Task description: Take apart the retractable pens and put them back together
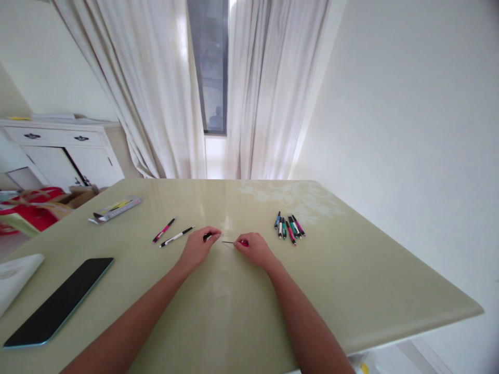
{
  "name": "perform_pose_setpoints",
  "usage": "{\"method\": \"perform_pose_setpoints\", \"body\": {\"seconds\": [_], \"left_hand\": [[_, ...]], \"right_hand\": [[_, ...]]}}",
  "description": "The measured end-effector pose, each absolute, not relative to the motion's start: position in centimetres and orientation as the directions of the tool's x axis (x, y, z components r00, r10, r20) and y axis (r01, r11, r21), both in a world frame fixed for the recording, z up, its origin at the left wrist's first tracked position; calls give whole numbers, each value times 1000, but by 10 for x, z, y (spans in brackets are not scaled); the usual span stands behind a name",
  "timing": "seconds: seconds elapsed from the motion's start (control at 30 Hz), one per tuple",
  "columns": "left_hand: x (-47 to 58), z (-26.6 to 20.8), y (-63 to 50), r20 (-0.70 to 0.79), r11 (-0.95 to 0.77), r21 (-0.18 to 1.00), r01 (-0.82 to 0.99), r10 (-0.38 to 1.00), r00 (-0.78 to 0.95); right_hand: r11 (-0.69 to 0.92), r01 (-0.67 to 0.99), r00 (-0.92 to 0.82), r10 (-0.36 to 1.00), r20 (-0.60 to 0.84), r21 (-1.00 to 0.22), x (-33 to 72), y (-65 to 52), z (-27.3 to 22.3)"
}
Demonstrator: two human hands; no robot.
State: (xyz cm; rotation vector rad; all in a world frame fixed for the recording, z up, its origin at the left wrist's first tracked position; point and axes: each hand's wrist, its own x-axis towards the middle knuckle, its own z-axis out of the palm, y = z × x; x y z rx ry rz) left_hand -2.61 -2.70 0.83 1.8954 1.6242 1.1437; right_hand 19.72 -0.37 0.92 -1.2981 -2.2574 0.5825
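Observation:
Over the middle of the table, my left hand (198,248) pinches a small black pen part (207,236), mostly covered by the fingers. Facing it across a short gap, my right hand (255,249) is closed on a pinkish-red pen barrel (244,242). A thin dark refill (227,242) sticks out of that barrel toward my left hand. Left of my left hand lie a pink-and-black pen (163,230) and a white-and-black pen (176,236), apart from each other. A cluster of several coloured pens (289,226) rests beyond my right hand.
The glossy pale green table (351,280) carries an opened pen box (117,209) at its far left. Nearer on the left are a dark tablet (58,304) and a white object (17,278). A wall (421,130) stands on the right, curtains (156,93) behind.

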Motion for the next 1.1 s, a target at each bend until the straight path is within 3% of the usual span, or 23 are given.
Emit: {"method": "perform_pose_setpoints", "body": {"seconds": [0.17, 0.3, 0.6, 0.87, 1.1], "left_hand": [[10, -4, -12, 325, -326, 749, 577, 939, 108], [16, -14, 0, 307, -306, 674, 672, 944, 121], [11, -22, 14, 277, -280, 595, 754, 951, 134], [10, -23, 8, 288, -291, 557, 778, 946, 148], [12, -22, 6, 291, -294, 535, 792, 944, 154]], "right_hand": [[441, 691, -396, 894, 211, -572, 195, -3, 7], [383, 748, -347, 922, 174, -541, 198, -2, 8], [133, 899, -114, 991, 69, -418, 215, 3, 6], [251, 866, -199, 966, 162, -433, 214, 3, 2], [218, 872, -142, 970, 199, -438, 214, 6, -1]]}}
